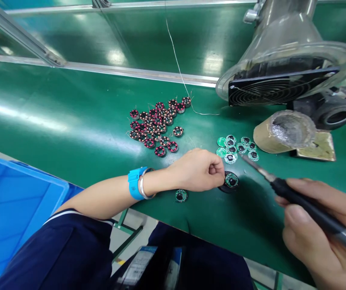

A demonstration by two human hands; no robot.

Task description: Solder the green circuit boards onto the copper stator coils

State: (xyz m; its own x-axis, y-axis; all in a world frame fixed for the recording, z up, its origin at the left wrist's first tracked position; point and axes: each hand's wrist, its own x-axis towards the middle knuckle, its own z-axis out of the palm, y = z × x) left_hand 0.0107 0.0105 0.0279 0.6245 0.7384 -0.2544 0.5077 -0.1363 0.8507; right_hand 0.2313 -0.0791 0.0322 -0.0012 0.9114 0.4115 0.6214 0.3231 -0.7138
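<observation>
My left hand (197, 170) is closed, its curled fingertips at the left edge of a round circuit board (231, 180) in a dark round holder (226, 190). Whatever those fingers pinch is hidden. My right hand (314, 225) grips a soldering iron (304, 198) by its dark handle, the tip pointing up and left, close to a group of small round green circuit boards (231, 149). Under my left wrist lies a single round board with a black centre (181, 195). Beyond my left hand are several copper-wound ring coils (156, 120), some with red parts.
A thin wire (177, 60) hangs down and curves onto the green table (85, 108). At the right stand a fan (275, 88) under a clear hood (281, 50), a cardboard tube with greyish residue inside (269, 131) and a dark iron stand (336, 112). A blue bin (25, 217) sits lower left.
</observation>
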